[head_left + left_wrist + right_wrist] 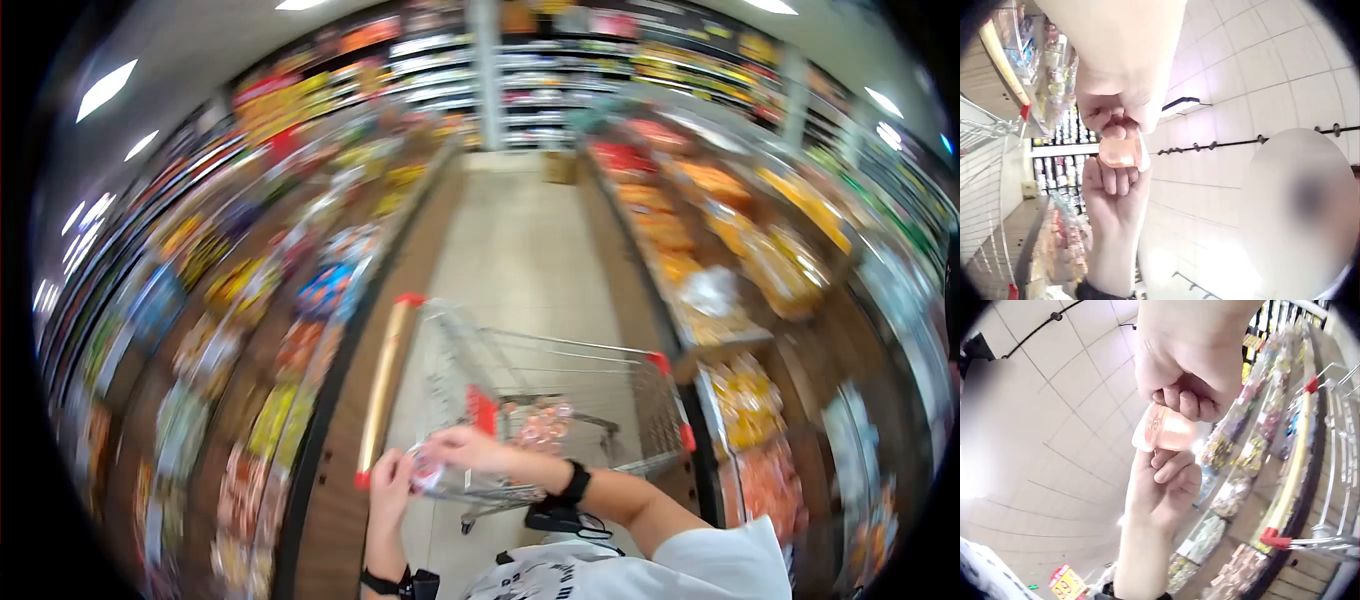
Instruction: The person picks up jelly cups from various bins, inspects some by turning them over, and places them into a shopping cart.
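Both hands meet in front of the body, over the handle end of a shopping cart (560,340). Between them is a small translucent orange-pink jelly cup (1117,153) with a pale, wider rim. My left hand (392,485) pinches the cup from one side, its fingers curled in. From the opposite side my right hand (468,447) grips it, fingertips at the rim (1143,428). The fingers partly cover the cup. Inside the cart lies a pack of pinkish round pieces (540,425), blurred.
The cart's pale handle bar (388,390) with red ends stands along the left bin. Wooden bins of bagged sweets (330,290) line the left; more bagged goods (745,400) line the right. A tiled aisle floor (520,240) leads to stocked shelves (560,90), with a cardboard box (560,167) there.
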Motion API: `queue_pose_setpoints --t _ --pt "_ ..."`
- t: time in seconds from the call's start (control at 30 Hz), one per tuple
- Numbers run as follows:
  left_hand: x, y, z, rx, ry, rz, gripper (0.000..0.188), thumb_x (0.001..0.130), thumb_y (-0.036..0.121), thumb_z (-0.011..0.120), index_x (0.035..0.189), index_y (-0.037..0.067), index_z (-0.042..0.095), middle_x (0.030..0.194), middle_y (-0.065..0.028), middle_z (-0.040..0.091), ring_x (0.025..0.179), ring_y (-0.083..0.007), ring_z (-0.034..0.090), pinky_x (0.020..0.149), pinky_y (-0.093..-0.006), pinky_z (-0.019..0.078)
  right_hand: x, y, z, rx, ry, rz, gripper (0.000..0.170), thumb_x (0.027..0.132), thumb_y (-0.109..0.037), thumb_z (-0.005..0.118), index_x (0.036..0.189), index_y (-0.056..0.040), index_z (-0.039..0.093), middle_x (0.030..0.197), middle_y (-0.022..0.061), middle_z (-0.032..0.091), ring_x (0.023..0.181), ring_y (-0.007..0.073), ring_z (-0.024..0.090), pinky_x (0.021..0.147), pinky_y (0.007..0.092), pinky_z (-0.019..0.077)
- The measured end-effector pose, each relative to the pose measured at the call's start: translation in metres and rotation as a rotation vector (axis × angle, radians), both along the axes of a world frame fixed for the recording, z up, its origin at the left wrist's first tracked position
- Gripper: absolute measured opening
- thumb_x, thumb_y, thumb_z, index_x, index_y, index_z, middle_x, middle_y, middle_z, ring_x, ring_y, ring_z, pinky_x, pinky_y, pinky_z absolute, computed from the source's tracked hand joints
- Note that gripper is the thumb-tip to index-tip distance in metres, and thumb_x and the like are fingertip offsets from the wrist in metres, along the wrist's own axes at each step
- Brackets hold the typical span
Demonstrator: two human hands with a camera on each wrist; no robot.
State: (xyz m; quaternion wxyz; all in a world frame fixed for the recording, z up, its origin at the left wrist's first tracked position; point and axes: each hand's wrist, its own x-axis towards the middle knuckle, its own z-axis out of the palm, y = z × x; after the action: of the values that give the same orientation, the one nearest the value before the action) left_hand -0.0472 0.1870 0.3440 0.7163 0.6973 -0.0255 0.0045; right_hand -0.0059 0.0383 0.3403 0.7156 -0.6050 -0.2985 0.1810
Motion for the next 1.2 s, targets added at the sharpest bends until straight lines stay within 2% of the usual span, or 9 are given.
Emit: queue_pose_setpoints --t 0.1,0.3,0.53,0.63,0.7,0.8,0.83,0.97,1.2 --pt "0.021 -0.035 -0.036 0.081 0.149 -0.148 0.018 0.077 0.016 0.041 0.062 0.006 0.041 0.049 0.0015 0.040 0.040 -0.0046 0.038 0.035 -0.0167 0.0295 0.007 -0.035 -0.056 -0.124 -0.092 -0.179 0.022 0.076 -0.020 0.042 0.074 0.0003 0.050 0.062 -0.0020 0.047 0.055 0.0053 0.040 0.049 0.0211 0.0343" --pt "0.039 -0.067 -0.132 0.192 0.391 -0.608 0.029 0.079 0.029 0.035 0.081 0.001 0.041 0.057 -0.0078 0.048 0.045 -0.0119 0.047 0.038 -0.0181 0.0340 -0.039 -0.159 -0.136 -0.017 0.480 -0.847 0.019 0.073 -0.018 0.044 0.077 -0.0029 0.055 0.065 0.0013 0.052 0.055 0.0074 0.044 0.049 0.0190 0.0351" --pt "0.054 -0.055 -0.184 0.331 0.581 -0.575 0.024 0.079 0.023 0.036 0.079 0.000 0.044 0.062 -0.0084 0.051 0.050 -0.0116 0.049 0.042 -0.0185 0.0370 -0.162 -0.332 -0.143 0.276 0.533 -1.915 0.019 0.068 -0.012 0.041 0.071 -0.0005 0.056 0.068 0.0067 0.055 0.058 0.0128 0.050 0.055 0.0233 0.0391" --pt "0.064 -0.059 -0.192 0.368 0.574 -0.566 0.023 0.078 0.022 0.036 0.080 0.000 0.043 0.064 -0.0089 0.051 0.050 -0.0122 0.049 0.043 -0.0192 0.0376 -0.203 -0.397 -0.229 0.470 0.527 -2.428 0.027 0.075 -0.021 0.038 0.074 0.0014 0.052 0.067 0.0068 0.053 0.059 0.0132 0.049 0.055 0.0252 0.0369" --pt "0.071 -0.065 -0.196 0.382 0.556 -0.564 0.023 0.078 0.021 0.037 0.080 -0.001 0.043 0.064 -0.0092 0.052 0.051 -0.0126 0.050 0.043 -0.0196 0.0379 -0.216 -0.418 -0.256 0.112 0.569 -2.687 0.031 0.076 -0.025 0.038 0.074 0.0039 0.049 0.068 0.0112 0.051 0.065 0.0201 0.046 0.060 0.0313 0.0364" --pt "0.082 -0.070 -0.204 0.413 0.467 -0.560 0.022 0.078 0.020 0.038 0.080 -0.001 0.043 0.066 -0.0096 0.052 0.052 -0.0131 0.050 0.044 -0.0202 0.0384 -0.227 -0.467 -0.354 0.345 0.544 -2.631 0.023 0.075 -0.019 0.035 0.072 0.0006 0.047 0.061 0.0090 0.048 0.056 0.0169 0.043 0.053 0.0298 0.0355" --pt "0.085 -0.073 -0.206 0.423 0.434 -0.550 0.022 0.078 0.020 0.038 0.081 -0.002 0.042 0.066 -0.0098 0.052 0.052 -0.0133 0.050 0.044 -0.0204 0.0386 -0.236 -0.492 -0.398 0.050 0.079 -2.556 0.021 0.076 -0.021 0.033 0.061 -0.0075 0.038 0.049 0.0004 0.036 0.040 0.0103 0.033 0.034 0.0266 0.0257" --pt "0.103 -0.098 -0.205 0.536 0.426 -0.529 0.019 0.076 0.016 0.040 0.082 -0.001 0.045 0.068 -0.0106 0.054 0.058 -0.0140 0.052 0.051 -0.0234 0.0406 -0.110 -0.427 -0.268 -0.199 0.614 -2.256 0.017 0.074 -0.017 0.037 0.069 -0.0013 0.041 0.059 0.0077 0.045 0.055 0.0162 0.043 0.051 0.0276 0.0350" --pt "0.116 -0.125 -0.245 0.855 0.328 -0.505 0.018 0.072 0.019 0.044 0.080 0.002 0.047 0.066 -0.0124 0.054 0.061 -0.0193 0.054 0.055 -0.0269 0.0411 0.052 -0.350 -0.323 -0.881 0.425 -1.228 0.021 0.070 -0.022 0.044 0.078 -0.0025 0.046 0.074 0.0158 0.051 0.068 0.0291 0.050 0.059 0.0344 0.0392"
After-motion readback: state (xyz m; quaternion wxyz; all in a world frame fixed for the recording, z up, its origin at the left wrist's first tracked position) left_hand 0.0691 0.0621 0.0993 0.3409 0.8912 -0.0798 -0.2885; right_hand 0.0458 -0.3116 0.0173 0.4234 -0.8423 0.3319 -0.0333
